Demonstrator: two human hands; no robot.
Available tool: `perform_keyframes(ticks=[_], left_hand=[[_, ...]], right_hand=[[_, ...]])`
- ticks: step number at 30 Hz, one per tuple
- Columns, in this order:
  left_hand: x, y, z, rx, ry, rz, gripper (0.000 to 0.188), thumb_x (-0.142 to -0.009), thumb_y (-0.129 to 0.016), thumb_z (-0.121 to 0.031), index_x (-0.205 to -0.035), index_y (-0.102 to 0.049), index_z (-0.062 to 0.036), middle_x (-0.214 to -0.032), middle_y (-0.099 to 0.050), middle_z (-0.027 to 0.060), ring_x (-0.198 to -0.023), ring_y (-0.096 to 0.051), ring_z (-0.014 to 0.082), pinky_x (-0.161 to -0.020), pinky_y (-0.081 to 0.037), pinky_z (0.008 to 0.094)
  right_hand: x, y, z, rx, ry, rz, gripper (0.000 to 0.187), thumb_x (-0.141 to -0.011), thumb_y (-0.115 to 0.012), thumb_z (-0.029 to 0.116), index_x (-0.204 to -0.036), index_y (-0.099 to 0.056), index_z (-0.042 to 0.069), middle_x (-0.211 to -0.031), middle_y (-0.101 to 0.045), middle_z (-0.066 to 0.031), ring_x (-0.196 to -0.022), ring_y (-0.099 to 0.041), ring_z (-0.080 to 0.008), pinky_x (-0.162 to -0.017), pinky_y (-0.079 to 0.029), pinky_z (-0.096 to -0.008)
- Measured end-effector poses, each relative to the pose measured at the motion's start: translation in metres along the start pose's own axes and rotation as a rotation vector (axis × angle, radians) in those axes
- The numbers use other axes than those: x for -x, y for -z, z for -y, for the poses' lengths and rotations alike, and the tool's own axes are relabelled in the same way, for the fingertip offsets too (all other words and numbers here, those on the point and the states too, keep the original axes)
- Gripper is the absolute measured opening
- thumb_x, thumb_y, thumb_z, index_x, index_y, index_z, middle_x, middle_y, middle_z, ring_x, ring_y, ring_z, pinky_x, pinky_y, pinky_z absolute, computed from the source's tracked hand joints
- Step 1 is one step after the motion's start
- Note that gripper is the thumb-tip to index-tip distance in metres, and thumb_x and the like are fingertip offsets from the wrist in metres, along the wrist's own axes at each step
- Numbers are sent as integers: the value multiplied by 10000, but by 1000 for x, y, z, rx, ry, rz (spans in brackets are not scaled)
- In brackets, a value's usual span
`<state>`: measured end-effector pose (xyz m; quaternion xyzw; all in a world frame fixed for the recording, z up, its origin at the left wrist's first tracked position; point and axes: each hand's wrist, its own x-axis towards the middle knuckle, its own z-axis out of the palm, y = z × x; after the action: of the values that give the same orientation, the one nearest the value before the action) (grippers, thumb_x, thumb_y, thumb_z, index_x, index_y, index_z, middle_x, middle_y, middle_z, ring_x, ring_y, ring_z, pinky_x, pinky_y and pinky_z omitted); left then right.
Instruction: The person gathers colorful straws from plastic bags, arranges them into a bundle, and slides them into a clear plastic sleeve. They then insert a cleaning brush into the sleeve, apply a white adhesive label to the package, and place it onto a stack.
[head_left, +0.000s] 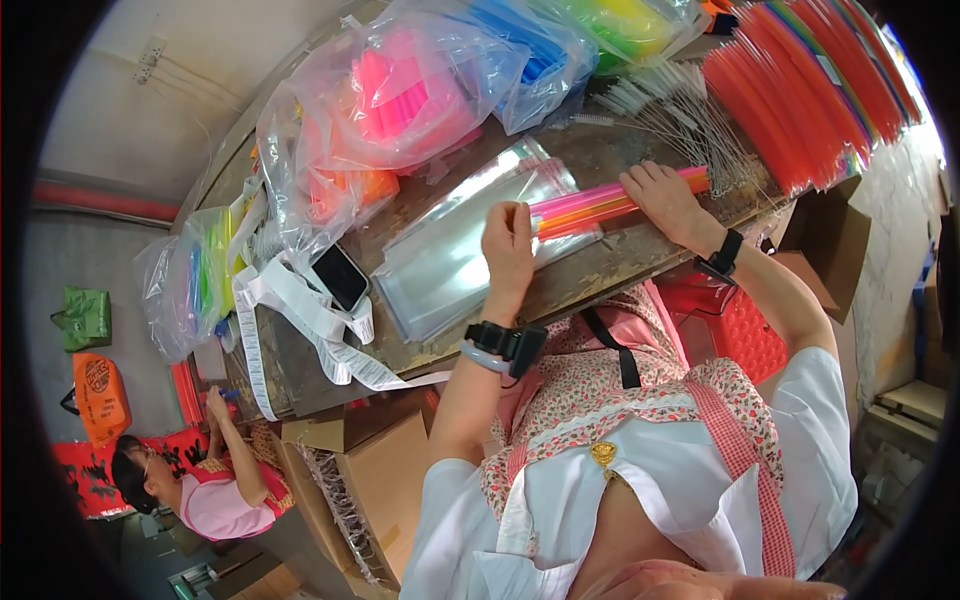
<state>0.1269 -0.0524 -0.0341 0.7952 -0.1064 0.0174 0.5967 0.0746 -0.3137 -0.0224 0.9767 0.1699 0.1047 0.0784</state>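
Worn tabletop [632, 247] lay below the pink-orange straws [585, 208]: the left hand [508, 252] gripped one end, the right hand [668, 205] clasped farther along, probably keeping them aligned. Clear sleeves [428, 285] lay beside the left hand, wire brushes [688, 128] beyond the right.

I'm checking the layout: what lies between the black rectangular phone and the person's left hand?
In the head view, clear flat plastic sleeves lie between the phone and the left hand.

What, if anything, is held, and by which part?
A bundle of coloured tubes: left hand at its left end, right hand nearer its right end.
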Motion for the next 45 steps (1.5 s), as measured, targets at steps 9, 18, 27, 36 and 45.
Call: perform_keyframes(ticks=[9,18,27,36,45], left_hand=[[-41,42,19,-585,-1,66,241,-786,-694,-293,-792,-629,-61,-733,-628,86,-684,-610,252,-605,-457,382],[-30,28,9,-703,-50,203,337,-773,-703,-401,-764,-636,-71,-691,-642,122,-678,-623,312,-591,-452,410],[-23,18,9,-749,58,85,358,-783,-687,-441,-752,-649,-86,-698,-652,130,-691,-630,331,-593,-458,433],[-13,8,4,-847,-69,25,294,-803,-691,-342,-768,-626,-57,-730,-654,137,-721,-635,345,-617,-487,445],[-15,6,8,-836,-33,7,295,-803,-691,-337,-789,-628,-50,-744,-648,148,-742,-634,355,-623,-498,453]], right_hand=[[-10,2,16,-32,121,-53,364,-773,-540,138,-1121,-517,35,-1068,-521,-79,-1040,-507,-229,-830,-440,-325],[-13,14,31,-63,196,-102,343,-772,-534,141,-1096,-526,30,-1061,-531,-76,-1009,-517,-222,-802,-440,-319],[-37,17,80,-12,191,-148,212,-766,-530,146,-952,-577,56,-972,-546,-55,-929,-522,-187,-747,-426,-300],[-15,9,69,-68,158,-97,317,-770,-527,138,-1062,-559,19,-1089,-558,-86,-1054,-518,-221,-850,-432,-318],[-34,25,77,-231,145,-92,425,-784,-581,163,-1184,-530,31,-1250,-533,-111,-1197,-474,-285,-975,-407,-354]])
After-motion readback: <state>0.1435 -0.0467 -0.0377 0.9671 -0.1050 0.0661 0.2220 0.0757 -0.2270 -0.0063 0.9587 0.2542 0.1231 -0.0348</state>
